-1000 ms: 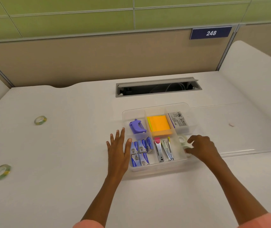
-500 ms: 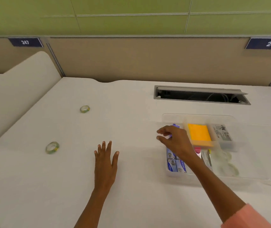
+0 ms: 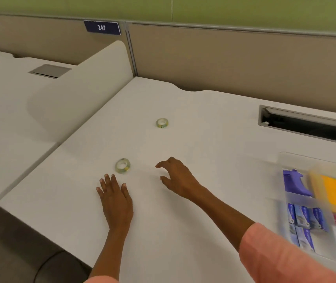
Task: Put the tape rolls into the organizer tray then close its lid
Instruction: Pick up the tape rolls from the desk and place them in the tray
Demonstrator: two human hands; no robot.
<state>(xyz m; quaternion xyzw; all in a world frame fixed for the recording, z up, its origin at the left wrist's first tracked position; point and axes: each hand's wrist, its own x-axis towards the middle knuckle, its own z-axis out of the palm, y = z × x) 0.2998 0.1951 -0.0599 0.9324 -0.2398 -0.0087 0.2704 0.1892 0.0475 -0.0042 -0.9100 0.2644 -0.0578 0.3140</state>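
Two small green-patterned tape rolls lie on the white desk: the near tape roll [image 3: 122, 165] just beyond my left fingertips, and the far tape roll [image 3: 162, 122] further back. My left hand [image 3: 114, 196] rests flat on the desk, fingers spread, holding nothing. My right hand [image 3: 177, 177] hovers a little to the right of the near roll, fingers curled apart and empty. The clear organizer tray [image 3: 285, 160] sits at the right edge of the view, blurred, holding a purple tool, orange sticky notes and blue staple boxes. Its right side and lid are out of view.
A cable slot [image 3: 307, 127] is cut into the desk behind the tray. A beige partition [image 3: 224, 58] runs along the back. A low white divider [image 3: 77, 94] borders the desk on the left, with the desk's front edge near my left arm.
My view has swung left. My right hand left the tray and crossed toward the near tape roll, empty. My left hand slid left and now lies just short of that roll.
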